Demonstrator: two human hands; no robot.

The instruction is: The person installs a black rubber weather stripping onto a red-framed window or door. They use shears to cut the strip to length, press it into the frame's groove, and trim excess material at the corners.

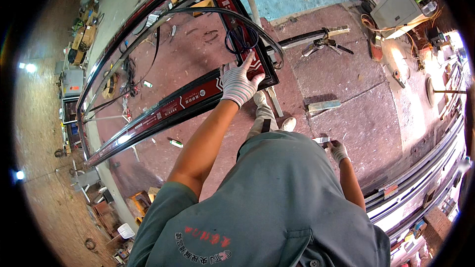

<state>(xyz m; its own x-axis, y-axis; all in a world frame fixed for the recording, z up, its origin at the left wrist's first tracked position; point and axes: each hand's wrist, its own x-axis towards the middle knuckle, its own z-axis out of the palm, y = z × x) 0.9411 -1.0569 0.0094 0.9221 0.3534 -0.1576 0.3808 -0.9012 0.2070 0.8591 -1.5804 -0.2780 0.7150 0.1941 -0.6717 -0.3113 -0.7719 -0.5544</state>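
A large window or door frame (200,94) in dark red and black film-covered profile spans the upper left and middle. My left hand (238,83), in a white striped glove, lies on its near right corner with the fingers spread. Just beyond the fingertips, a thin black strip (241,39) is looped over the profile. A longer black rubber strip (217,11) arcs over the frame and bends down near that corner. Low at my right side, my gloved right hand (339,151) is closed on a small silvery metal piece (321,140), whose kind I cannot make out.
A wooden bar (307,37) sticks out right of the frame, with several hand tools (326,45) on it. A grey block (324,106) lies on the reddish floor. A grey cabinet (398,10) with cables stands far right. Long metal profiles (415,178) are stacked at lower right.
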